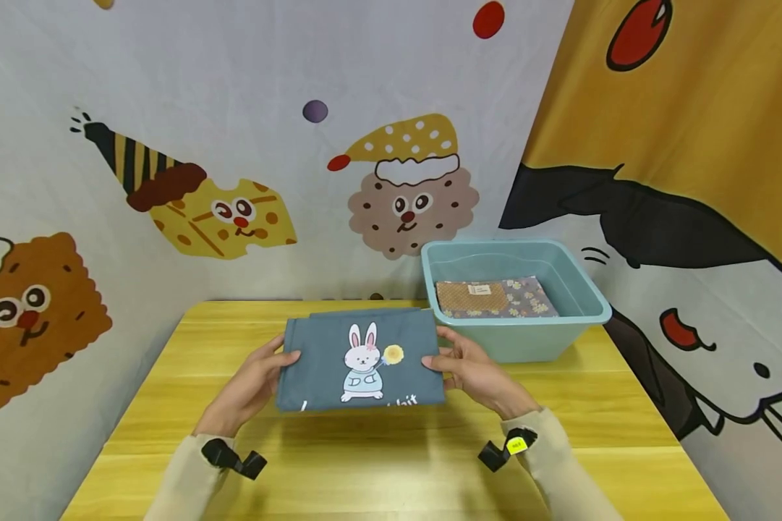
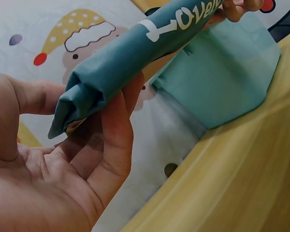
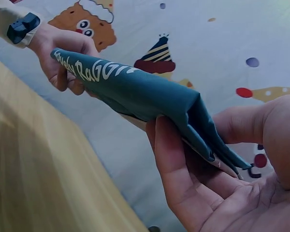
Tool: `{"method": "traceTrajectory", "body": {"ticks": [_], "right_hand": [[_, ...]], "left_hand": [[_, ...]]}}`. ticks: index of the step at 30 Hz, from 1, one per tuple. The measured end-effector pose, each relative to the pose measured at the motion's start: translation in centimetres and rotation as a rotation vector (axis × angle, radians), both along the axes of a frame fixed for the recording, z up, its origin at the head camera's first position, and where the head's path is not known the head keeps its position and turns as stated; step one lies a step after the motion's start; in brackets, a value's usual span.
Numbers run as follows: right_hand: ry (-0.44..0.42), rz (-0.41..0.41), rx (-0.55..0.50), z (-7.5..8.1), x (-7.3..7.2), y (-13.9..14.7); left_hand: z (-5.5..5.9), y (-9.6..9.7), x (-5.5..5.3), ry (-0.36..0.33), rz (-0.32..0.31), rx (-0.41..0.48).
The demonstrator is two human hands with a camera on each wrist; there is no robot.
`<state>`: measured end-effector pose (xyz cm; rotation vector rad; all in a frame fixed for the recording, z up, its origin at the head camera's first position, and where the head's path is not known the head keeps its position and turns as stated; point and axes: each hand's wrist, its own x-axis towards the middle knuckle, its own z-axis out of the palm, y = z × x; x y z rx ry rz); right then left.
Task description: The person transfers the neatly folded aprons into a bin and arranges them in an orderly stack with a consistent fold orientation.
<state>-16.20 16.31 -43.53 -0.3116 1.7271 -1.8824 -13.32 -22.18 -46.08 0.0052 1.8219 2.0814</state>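
Observation:
A folded grey-blue cloth (image 1: pixel 325 369) printed with a white rabbit is held up over the table, its front face tilted toward the head camera. At its left edge my left hand (image 1: pixel 250 380) pinches it, thumb on the printed face and fingers behind. My right hand (image 1: pixel 478 373) grips the opposite edge the same way. Both wrist views show the folded layers of the cloth (image 2: pixel 116 67) between thumb and fingers. White lettering runs along the fold at its lower edge, and a brownish layer shows beneath the cloth (image 3: pixel 130 92) in the right wrist view.
A light teal plastic tub (image 1: pixel 514 340) stands at the back right of the wooden table (image 1: pixel 364 470), just beyond my right hand. Inside it lies a folded floral fabric (image 1: pixel 527 297) with a brown patch and a white label. A cartoon-printed curtain (image 1: pixel 234 108) hangs behind the table.

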Motion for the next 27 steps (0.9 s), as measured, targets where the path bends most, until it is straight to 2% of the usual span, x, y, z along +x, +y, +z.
{"method": "traceTrajectory", "body": {"ticks": [11, 19, 23, 27], "right_hand": [[0.01, -0.017, -0.049, 1.7, -0.7, 2.5], [0.055, -0.093, 0.04, 2.8, -1.2, 5.2], [0.091, -0.139, 0.112, 3.0, -1.5, 6.5], [0.099, -0.154, 0.136, 3.1, -2.0, 7.7]], "left_hand": [[1.7, 2.2, -1.4, 0.044, -0.021, 0.036], [3.0, 4.3, -2.4, 0.028, -0.049, 0.089], [3.3, 5.5, -3.1, 0.03, -0.065, 0.127], [3.5, 6.7, -3.8, 0.024, -0.064, 0.163]]}}
